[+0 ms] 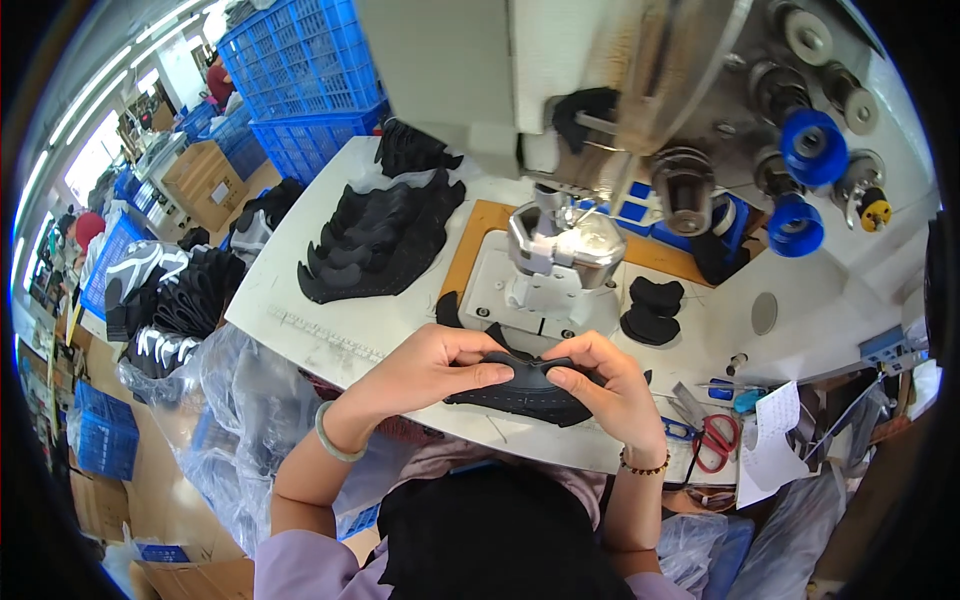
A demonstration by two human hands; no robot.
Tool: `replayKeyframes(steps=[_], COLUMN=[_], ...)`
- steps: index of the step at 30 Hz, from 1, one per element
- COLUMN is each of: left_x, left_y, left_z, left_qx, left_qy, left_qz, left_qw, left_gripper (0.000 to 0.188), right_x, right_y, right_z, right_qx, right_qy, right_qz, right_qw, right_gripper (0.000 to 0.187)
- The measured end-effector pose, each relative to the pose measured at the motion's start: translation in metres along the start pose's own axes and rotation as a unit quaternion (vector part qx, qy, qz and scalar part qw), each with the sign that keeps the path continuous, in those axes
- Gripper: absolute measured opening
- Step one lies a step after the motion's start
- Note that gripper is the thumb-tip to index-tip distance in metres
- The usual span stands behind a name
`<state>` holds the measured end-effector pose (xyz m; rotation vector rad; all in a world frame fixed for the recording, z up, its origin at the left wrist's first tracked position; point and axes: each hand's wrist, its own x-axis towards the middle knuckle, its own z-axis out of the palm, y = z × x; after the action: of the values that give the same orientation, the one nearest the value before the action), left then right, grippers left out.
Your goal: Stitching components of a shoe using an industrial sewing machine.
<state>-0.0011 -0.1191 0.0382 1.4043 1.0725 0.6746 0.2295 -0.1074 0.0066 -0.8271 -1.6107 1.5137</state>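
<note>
Between both hands I pinch a curved black fabric piece (528, 374) at the front of the sewing machine. My left hand (440, 362) grips its left part with thumb and fingers, and my right hand (600, 385) grips the right part close by. Beneath them lie more black cut pieces (540, 402) with a dotted line along them. Just beyond stands the metal sewing head (565, 245) of the machine, lit by a lamp. Left of it is a row of overlapping black pieces (385, 235). Two small rounded black pieces (652, 310) lie to its right.
Red-handled scissors (716, 443) and white paper sheets (775, 440) are at the table's right edge. Blue-capped thread holders (813, 147) hang at upper right. Blue crates (298, 60) stand behind on the left; clear plastic bags (235, 430) with black pieces sit beside the table.
</note>
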Motion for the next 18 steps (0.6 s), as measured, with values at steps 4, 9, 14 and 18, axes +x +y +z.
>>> replayKeyframes(steps=[4, 9, 14, 18], left_x=[0.006, 0.010, 0.007, 0.001], left_y=[0.003, 0.012, 0.013, 0.020], left_z=[0.014, 0.022, 0.016, 0.010], left_qx=[0.015, 0.074, 0.115, 0.068], left_qy=[0.004, 0.004, 0.006, 0.007], left_qz=[0.023, 0.023, 0.063, 0.081], left_qw=[1.000, 0.997, 0.991, 0.994], left_gripper=[0.022, 0.023, 0.022, 0.021], right_x=[-0.011, -0.021, -0.021, -0.011], right_y=[0.002, 0.003, -0.002, -0.002], right_z=[-0.012, -0.020, -0.014, 0.002], right_qx=[0.000, -0.016, -0.067, -0.135], right_qy=[0.015, 0.041, 0.046, 0.056], right_qz=[-0.006, -0.022, -0.050, -0.078], right_qw=[1.000, 0.999, 0.995, 0.986], right_gripper=[0.016, 0.015, 0.015, 0.017])
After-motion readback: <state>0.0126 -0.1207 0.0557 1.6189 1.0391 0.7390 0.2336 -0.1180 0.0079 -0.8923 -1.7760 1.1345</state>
